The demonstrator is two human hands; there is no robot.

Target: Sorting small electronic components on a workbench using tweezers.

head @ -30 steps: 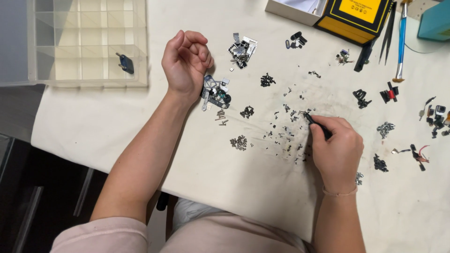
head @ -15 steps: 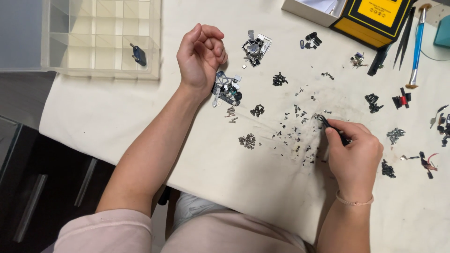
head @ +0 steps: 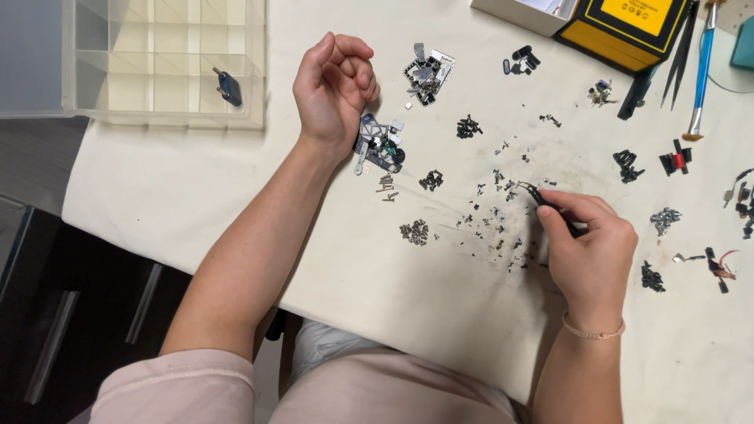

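Since the earlier frame the right hand (head: 591,250) has barely shifted, its fingers still pinching black tweezers (head: 547,205) whose tips point into the scattered tiny dark screws (head: 493,222). The left hand (head: 333,86) stays loosely curled, holding nothing, beside a metal bracket cluster (head: 379,146).

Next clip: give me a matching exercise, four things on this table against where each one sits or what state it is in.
Things:
1. left hand
2. right hand
3. dark blue part
4. blue-handled tool

Places or states:
A. in the clear compartment box
B. holding black tweezers over scattered screws
C. top right, beside the yellow box
D. loosely curled, resting on the white cloth

Pairs: 1-D, 2-B, 3-A, 4-C
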